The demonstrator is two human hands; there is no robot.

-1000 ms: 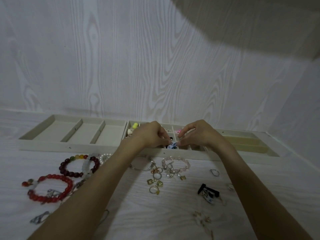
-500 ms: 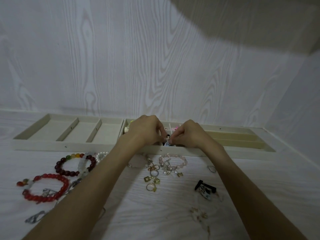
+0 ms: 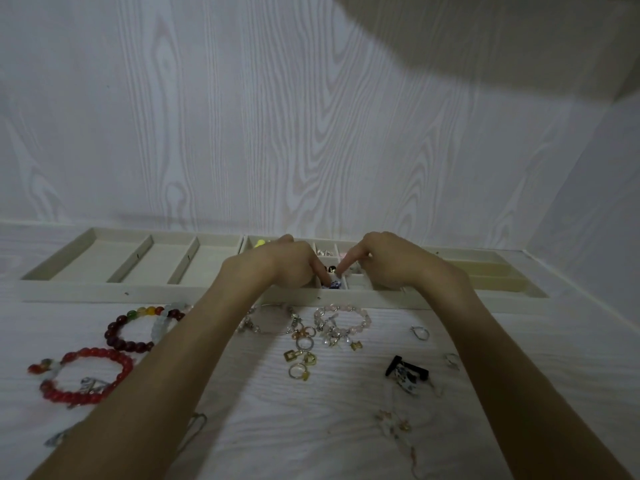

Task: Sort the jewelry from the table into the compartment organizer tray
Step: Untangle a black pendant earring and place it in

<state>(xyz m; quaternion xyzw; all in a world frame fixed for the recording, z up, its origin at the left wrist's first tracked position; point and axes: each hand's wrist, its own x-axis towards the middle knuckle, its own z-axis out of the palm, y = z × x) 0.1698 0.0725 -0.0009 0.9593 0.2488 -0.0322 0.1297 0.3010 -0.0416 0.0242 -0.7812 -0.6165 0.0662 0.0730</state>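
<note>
The cream compartment organizer tray (image 3: 173, 292) lies along the back of the table. Both my hands reach over its middle section of small cells. My left hand (image 3: 284, 265) pinches a small blue-and-white piece (image 3: 334, 285) low in a front cell. My right hand (image 3: 388, 261) is just to the right, index finger pointing down, a little apart from that piece. On the table in front lie a red bead bracelet (image 3: 86, 375), a dark multicolour bead bracelet (image 3: 138, 327), a pink bead bracelet (image 3: 343, 320), a silver bangle (image 3: 273, 322) and gold rings and charms (image 3: 301, 358).
A black clip with a blue-and-white piece (image 3: 405, 370) and two small silver rings (image 3: 419, 332) (image 3: 452, 360) lie right of centre. A pale thin necklace (image 3: 391, 420) lies nearer me. The tray's three left compartments (image 3: 138, 261) hold nothing. A wood-grain wall rises behind the tray.
Both hands have lowered the blue-and-white piece into a front cell. My right fingers have come off it, while the left fingers stay on it.
</note>
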